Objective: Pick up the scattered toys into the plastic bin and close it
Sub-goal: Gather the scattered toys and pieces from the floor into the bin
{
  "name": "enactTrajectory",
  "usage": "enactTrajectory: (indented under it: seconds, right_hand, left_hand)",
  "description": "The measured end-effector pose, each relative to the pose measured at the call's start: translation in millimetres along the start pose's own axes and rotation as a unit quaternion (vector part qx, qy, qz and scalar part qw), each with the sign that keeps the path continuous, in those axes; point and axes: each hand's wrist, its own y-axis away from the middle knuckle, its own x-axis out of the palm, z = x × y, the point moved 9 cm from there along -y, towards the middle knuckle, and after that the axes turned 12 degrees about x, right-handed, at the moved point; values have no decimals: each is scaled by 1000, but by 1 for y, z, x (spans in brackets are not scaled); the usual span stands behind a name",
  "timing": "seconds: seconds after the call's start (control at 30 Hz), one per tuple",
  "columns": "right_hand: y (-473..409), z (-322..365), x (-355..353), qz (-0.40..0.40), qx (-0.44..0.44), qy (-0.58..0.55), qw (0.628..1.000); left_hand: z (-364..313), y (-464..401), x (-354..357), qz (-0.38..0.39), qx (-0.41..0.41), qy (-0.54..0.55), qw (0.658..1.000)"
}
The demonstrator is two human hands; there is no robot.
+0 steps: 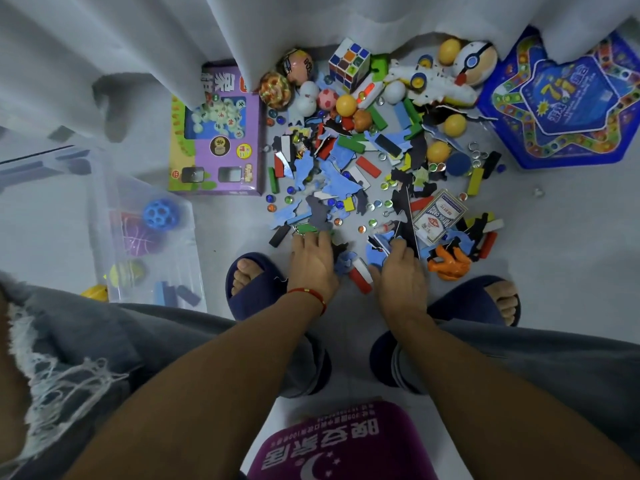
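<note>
A purple printed garment is filling the nearest edge of the view, with two bare forearms reaching forward past grey trousers and dark blue slippers to the floor. The left hand, wearing a red cord bracelet, is resting palm down on the near edge of the scattered toys, fingers spread flat over a green piece and dark foam shapes; it is gripping nothing visible. The right hand is lying just beside it, fingers curling onto blue foam pieces; whether it is actually pinching one cannot be told. An orange figure is lying just right of that hand, near a card pack. The plastic bin is standing open at the left, well apart from the pile, holding a blue holed ball and several blocks. A purple game box is lying between bin and pile. A blue star board is sitting far right, partly under a white curtain.
</note>
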Motion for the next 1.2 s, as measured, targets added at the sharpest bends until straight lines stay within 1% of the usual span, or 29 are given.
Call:
enactTrajectory:
  seconds: [0.1,0.2,0.3,0.37,0.43,0.53,0.6,0.63,0.67,0.7,0.73,0.77,0.8,0.87,0.93,1.0,1.07,1.13,1.17,1.2]
  right_hand:
    - [-6,-2,5,10,0,34,999]
    - [-12,-3,5,20,-6,6,1000]
    - [-17,-5,5,52,-17,-78,995]
    - [-17,-5,11,111,-13,-161,981]
    - [-17,-10,15,147,16,-240,959]
    - [-16,-20,15,196,107,-352,909]
    - [-16,-24,12,219,146,-407,875]
    - [-16,-25,10,229,166,-444,850]
    - [-15,-23,9,247,185,-491,815]
    - [-14,-17,7,271,194,-540,773]
    - [-14,-7,3,294,189,-577,738]
    - [-14,6,-3,313,174,-598,718]
    - [-14,20,-13,323,153,-598,717]
    - [-11,60,-41,324,96,-582,740]
    - [0,111,-73,327,31,-580,745]
    - [23,172,-102,355,-31,-566,743]
    - [56,240,-129,379,-105,-527,753]
    - [100,302,-151,389,-183,-472,770]
    - [130,334,-157,400,-217,-438,775]
    - [153,358,-159,412,-239,-409,778]
  left_hand:
    - [-5,-10,6,41,49,-15,998]
    - [-8,-19,9,59,87,-40,994]
    - [-10,-22,9,66,121,-90,986]
    - [-13,-23,9,63,146,-112,981]
    - [-16,-23,9,56,157,-127,978]
    - [-18,-22,6,61,144,-125,980]
    - [-16,-21,1,74,116,-100,985]
    - [-15,-19,-2,80,100,-79,989]
    - [-13,-18,-8,81,82,-56,992]
    - [-12,-17,-18,72,65,-30,995]
    - [-12,-17,-33,46,44,4,998]
    - [-9,-17,-54,6,15,54,998]
    - [-4,-17,-77,-37,-21,115,992]
    - [7,-13,-132,-109,-87,230,963]
    - [24,-5,-193,-161,-134,304,929]
    - [45,15,-255,-208,-148,380,889]
    - [74,41,-315,-258,-141,472,831]
    - [110,79,-363,-314,-151,519,781]
    - [134,107,-382,-346,-159,527,760]
    - [155,130,-393,-372,-169,524,747]
